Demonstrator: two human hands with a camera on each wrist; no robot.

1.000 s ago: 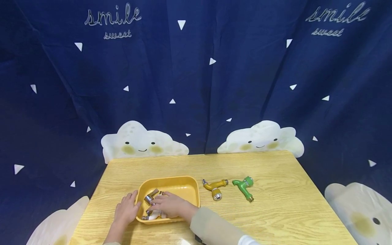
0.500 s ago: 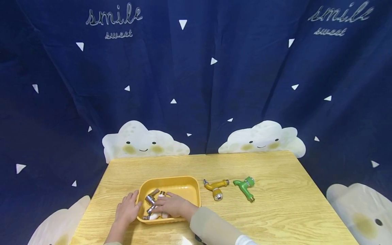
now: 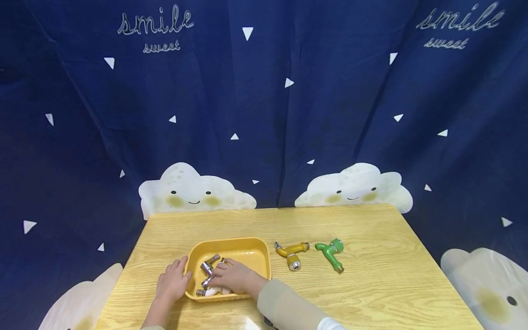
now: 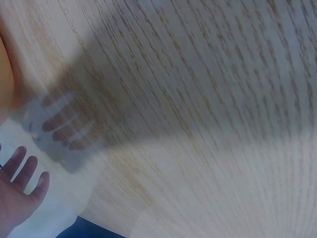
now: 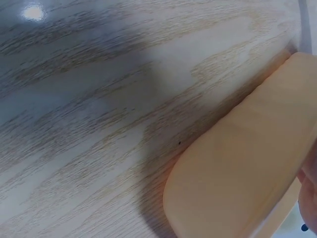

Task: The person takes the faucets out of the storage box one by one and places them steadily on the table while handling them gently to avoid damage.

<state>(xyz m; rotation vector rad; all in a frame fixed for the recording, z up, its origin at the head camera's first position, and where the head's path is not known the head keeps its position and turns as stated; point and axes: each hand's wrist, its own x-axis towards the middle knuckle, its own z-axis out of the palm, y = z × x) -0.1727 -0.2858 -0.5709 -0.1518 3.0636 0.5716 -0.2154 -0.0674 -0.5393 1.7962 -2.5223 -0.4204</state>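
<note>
"Where are your hands?"

"My right hand [image 3: 234, 276] reaches into a yellow tray [image 3: 252, 262] on the left, near part of a wooden table [image 3: 379, 275]. It rests palm down over the taps there; whether its fingers grasp one, I cannot tell. My left hand [image 3: 171, 280] is relaxed, nothing in its grip, its fingers touching the tray's left wall."

"How would you do this well?"

"I'd brace the tray with the left hand and feel for one tap's solid body, not its lever. The pieces lie close and could snag, so I'd part them gently and raise my wrist above the near wall."

"How many of each?"

"One tray, two hands. Inside I make out one chrome tap [image 3: 206, 268] and, nearer, one white tap [image 3: 211, 291], partly covered; more may be hidden. Right of the tray lie one yellow tap [image 3: 294, 250] and, farther right, one green tap [image 3: 331, 253], well within the table's edges."
</note>
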